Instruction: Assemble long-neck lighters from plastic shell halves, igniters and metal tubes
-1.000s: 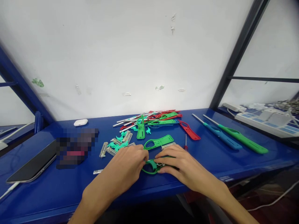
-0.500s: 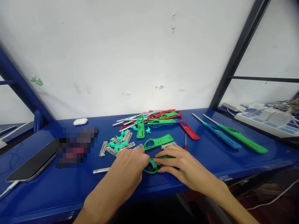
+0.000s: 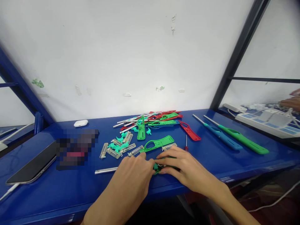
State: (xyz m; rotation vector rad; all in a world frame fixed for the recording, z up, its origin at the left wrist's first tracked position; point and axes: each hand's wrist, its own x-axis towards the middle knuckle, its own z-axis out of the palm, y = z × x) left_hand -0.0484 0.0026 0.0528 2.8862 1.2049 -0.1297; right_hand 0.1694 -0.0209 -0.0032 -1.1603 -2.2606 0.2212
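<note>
A green shell (image 3: 158, 169) is being gripped on the bench (image 3: 211, 156) by the left hand (image 3: 136, 175) and right hand (image 3: 185, 170), steadied from both sides.

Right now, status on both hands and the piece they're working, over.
Both on it: left hand and right hand grip green handle piece at blue table front edge. Beside left hand, metal tube; second green shell just behind fingers.
</note>
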